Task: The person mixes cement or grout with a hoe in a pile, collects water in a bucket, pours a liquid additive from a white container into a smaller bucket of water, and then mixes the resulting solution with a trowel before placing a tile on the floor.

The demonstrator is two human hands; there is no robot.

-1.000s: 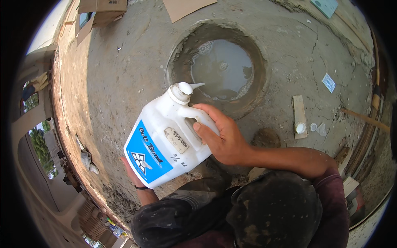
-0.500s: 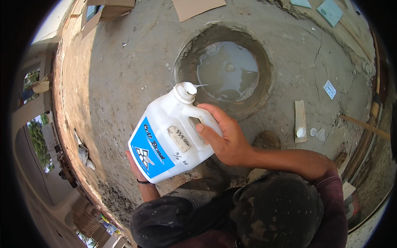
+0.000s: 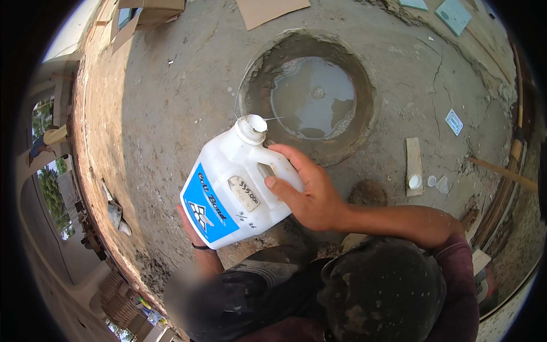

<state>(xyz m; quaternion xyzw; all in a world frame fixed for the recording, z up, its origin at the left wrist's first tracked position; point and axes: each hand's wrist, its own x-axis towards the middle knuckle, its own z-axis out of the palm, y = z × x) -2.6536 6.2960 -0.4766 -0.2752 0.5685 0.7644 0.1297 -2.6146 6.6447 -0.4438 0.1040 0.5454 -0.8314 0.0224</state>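
A white plastic jug (image 3: pixel 228 159) with a blue label lies tipped away from me, its open mouth toward a round concrete pit (image 3: pixel 250 85) of murky water (image 3: pixel 310 97). A thin pale streak (image 3: pixel 276 118) stretches rightward from the mouth over the pit; I cannot tell if it is liquid. My right hand (image 3: pixel 302 191) is closed round the jug's handle, thumb on top. My left hand (image 3: pixel 191 222) grips the jug's lower left end from beneath, fingers mostly hidden. A small white cap (image 3: pixel 415 181) rests on a board (image 3: pixel 413 154) to the right.
Cardboard (image 3: pixel 273 8), an open box (image 3: pixel 156 14) and pale green slabs (image 3: pixel 453 17) lie beyond the pit. A stick (image 3: pixel 496 171) and a small card (image 3: pixel 453 122) are at right, crumpled material (image 3: pixel 117 211) at left. Another person (image 3: pixel 43 145) appears in the far-left background.
The streak at the jug's mouth looks thinner than a second ago. The view has shifted slightly, while both hands keep their hold on the jug.
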